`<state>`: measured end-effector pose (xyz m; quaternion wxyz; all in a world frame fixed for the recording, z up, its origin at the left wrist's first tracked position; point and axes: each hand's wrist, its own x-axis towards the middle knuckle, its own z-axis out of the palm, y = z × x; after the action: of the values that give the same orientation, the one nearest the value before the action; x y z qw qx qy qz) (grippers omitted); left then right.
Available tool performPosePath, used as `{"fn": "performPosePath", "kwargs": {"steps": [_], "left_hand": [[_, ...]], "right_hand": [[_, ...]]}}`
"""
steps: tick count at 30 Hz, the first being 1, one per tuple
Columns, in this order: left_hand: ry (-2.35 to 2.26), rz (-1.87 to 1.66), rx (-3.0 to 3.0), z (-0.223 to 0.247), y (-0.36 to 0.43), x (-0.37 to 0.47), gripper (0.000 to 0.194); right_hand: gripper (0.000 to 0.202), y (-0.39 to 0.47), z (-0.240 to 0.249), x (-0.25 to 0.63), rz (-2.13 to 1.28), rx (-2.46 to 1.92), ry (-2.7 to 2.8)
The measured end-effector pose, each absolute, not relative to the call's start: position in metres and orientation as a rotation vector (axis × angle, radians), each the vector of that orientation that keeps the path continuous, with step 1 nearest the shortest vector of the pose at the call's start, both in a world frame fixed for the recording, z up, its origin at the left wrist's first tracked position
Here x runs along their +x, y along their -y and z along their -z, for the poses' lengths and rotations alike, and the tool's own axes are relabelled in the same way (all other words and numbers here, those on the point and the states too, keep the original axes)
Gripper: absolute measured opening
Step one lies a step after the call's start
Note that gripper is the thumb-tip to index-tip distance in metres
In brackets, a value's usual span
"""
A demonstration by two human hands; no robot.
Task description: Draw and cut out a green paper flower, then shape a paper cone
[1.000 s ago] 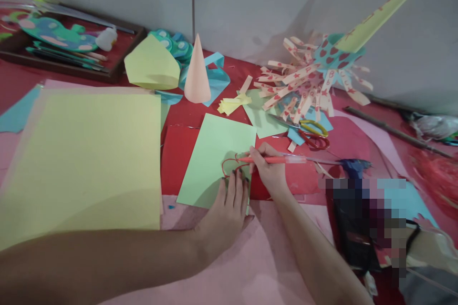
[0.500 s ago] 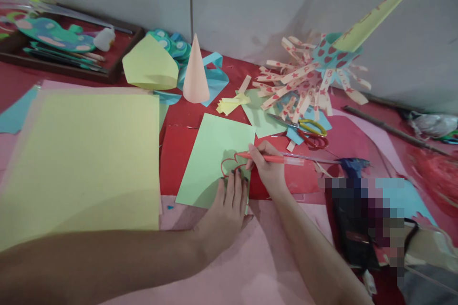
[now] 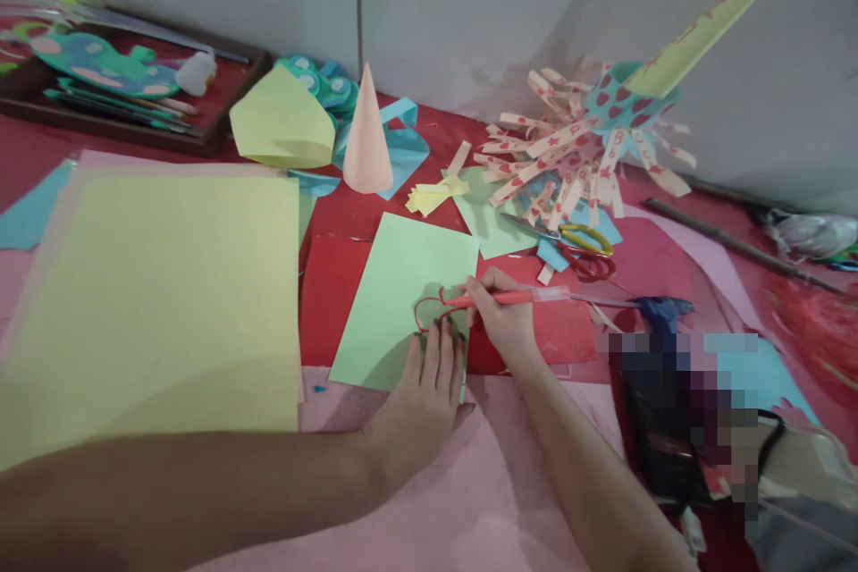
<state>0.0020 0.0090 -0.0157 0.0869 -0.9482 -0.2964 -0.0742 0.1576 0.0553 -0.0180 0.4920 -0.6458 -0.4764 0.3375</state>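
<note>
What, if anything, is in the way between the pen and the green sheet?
Nothing visible stands between the tip of the pen, held in the right hand, and the green sheet. Just below the tip, the left hand lies on the sheet, reaching the red outline.

Above the yellow paper [image 3: 167, 286], there is room to pass. Behind the green sheet [image 3: 392, 277], the upright cone [image 3: 366, 147] blocks the way.
</note>
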Motion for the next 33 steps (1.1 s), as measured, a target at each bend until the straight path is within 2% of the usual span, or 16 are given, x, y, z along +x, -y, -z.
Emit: {"fn": "performPosePath", "kwargs": {"steps": [8, 16, 33], "left_hand": [[0.881, 0.230, -2.800, 0.0156, -0.0095, 0.0026, 0.054], [0.861, 0.209, -2.809, 0.0148, -0.0096, 0.0018, 0.054], [0.891, 0.208, -2.842, 0.0162, -0.0096, 0.0014, 0.055]], "right_hand": [[0.036, -0.0554, 0.0160, 0.1550, -0.723, -1.621, 1.160], [0.038, -0.0569, 0.0166, 0.1562, -0.809, -1.604, 1.127], [0.039, -0.0548, 0.0134, 0.1530, -0.647, -1.643, 1.105]]}}
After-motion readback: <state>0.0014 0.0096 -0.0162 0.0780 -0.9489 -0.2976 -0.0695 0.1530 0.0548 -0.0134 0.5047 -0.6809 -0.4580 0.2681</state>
